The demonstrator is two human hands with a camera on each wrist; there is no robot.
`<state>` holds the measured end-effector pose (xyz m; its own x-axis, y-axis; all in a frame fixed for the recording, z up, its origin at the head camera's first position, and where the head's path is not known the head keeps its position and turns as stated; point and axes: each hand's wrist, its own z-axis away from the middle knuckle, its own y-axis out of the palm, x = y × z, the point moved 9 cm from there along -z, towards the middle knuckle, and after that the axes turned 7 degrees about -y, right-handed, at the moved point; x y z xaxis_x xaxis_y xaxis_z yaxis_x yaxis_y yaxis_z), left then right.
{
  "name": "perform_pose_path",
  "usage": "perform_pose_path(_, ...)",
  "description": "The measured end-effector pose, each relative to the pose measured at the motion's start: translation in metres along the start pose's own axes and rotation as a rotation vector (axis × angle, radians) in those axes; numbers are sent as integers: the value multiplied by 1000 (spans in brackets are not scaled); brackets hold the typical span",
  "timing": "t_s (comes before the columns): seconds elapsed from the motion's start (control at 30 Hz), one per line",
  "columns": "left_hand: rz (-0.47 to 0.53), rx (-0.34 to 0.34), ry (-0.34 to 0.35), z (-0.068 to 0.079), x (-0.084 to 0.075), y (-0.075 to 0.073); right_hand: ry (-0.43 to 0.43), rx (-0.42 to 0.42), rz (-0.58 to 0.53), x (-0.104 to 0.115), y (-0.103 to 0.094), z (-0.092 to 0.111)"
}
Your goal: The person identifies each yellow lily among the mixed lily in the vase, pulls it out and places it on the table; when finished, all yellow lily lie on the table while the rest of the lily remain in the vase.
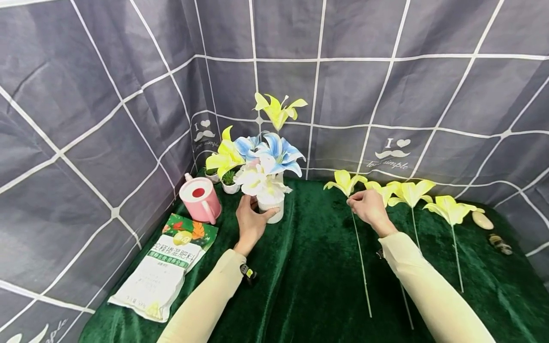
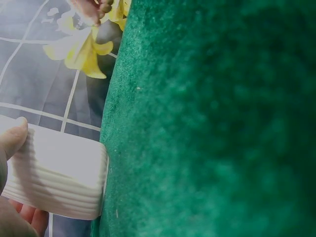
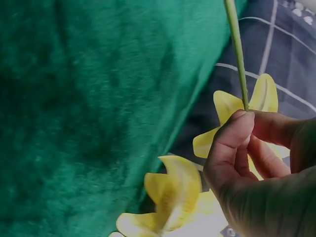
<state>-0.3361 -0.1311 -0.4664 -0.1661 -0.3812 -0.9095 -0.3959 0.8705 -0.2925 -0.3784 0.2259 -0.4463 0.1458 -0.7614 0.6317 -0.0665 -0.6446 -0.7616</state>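
Observation:
My left hand [image 1: 250,223] grips a ribbed white vase [image 1: 276,209] low on its side, thumb in front. In the left wrist view the vase [image 2: 61,173] shows its ridges, with the base at the green cloth. Blue lilies [image 1: 279,155], white flowers [image 1: 260,183] and two yellow lilies [image 1: 278,113] fill its top. To the right, my right hand [image 1: 370,209] pinches another yellow lily [image 1: 344,182] just below the bloom, its long stem slanting down toward me. Thumb and forefinger close on that green stem [image 3: 237,54] in the right wrist view.
More yellow lilies [image 1: 450,209] lie right of my right hand, partly behind it. A pink watering can [image 1: 200,200], small potted plants [image 1: 230,183] and a fertilizer bag [image 1: 158,271] stand or lie at left. A pale stone [image 1: 482,220] and a striped one [image 1: 499,244] sit far right.

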Motion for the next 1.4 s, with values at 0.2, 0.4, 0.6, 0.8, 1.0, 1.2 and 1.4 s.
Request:
perform_pose_path(0.2,8,-4,3,0,0,1,-22,13,96,-9,2,0)
perform_pose_path(0.4,-13,-15,7,0,-2,0,-7,34,132,-16,5,-1)
perform_pose_path(0.6,4,0,1,1,-1,1,30,54,146,-20,8,0)
perform_pose_path(0.8,6,0,0,1,-1,2,12,27,154,-18,5,1)
perform_pose_path(1.0,-3,-10,0,1,-1,0,-5,12,160,-13,0,6)
perform_pose_path(1.2,1,-9,1,1,0,0,-14,-33,141,2,-16,14)
perform_pose_path(1.4,11,-7,6,0,0,0,-26,-147,50,35,-54,16)
